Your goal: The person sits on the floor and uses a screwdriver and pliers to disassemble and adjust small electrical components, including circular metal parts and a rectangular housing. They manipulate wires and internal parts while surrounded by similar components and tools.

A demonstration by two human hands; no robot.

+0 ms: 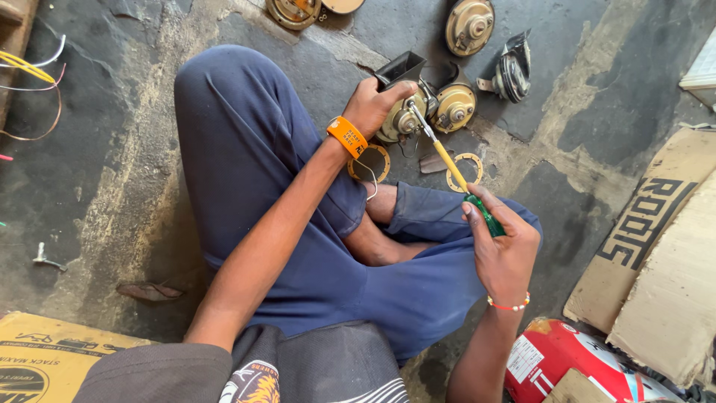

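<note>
My left hand (pixel 377 104) grips a round brass-coloured horn (pixel 400 122) with a black trumpet mouth (pixel 403 67), holding it on the concrete floor in front of my crossed legs. My right hand (pixel 503 250) is closed around the green handle of a screwdriver (pixel 451 164). Its yellow shaft runs up and left, with the metal tip touching the centre of the horn. An orange band sits on my left wrist and a bead bracelet on my right.
A second brass horn (pixel 456 107) lies beside the held one, with more horns (pixel 470 26) further back. Two flat ring gaskets (pixel 465 172) lie on the floor. Cardboard sheets (pixel 656 246) are at the right, a red container (pixel 559 358) at bottom right, and wires (pixel 30 71) at the left.
</note>
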